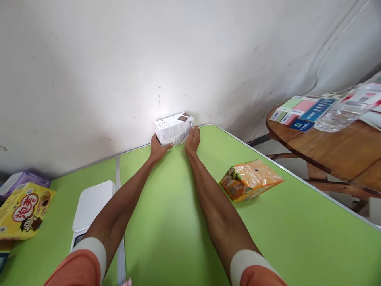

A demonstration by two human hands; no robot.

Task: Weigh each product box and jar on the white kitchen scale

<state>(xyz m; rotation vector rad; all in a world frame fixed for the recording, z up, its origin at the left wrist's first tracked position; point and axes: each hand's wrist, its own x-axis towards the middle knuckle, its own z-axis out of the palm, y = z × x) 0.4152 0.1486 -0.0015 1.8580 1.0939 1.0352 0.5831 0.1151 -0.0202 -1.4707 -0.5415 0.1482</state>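
Both my arms reach out to a white box (pixel 174 129) with brown squares and printed text on it. It stands on the green table (pixel 166 206) at the far edge, against or very near the wall. My left hand (pixel 158 149) grips its left end, the thumb along the lower front. At the right end my right hand (pixel 193 141) is pressed to the side, with its fingers partly hidden. Nearer me on the right lies an orange plastic-wrapped package (pixel 251 179), touched by neither hand.
A white kitchen scale (pixel 93 204) lies beside my left forearm. Yellow snack box (pixel 26 210) and purple pack (pixel 32 178) sit at the left. To the right, a wooden table (pixel 336 147) holds coloured cards (pixel 300 113) and a clear plastic bottle (pixel 342 115). The wall (pixel 166 59) closes off the far side.
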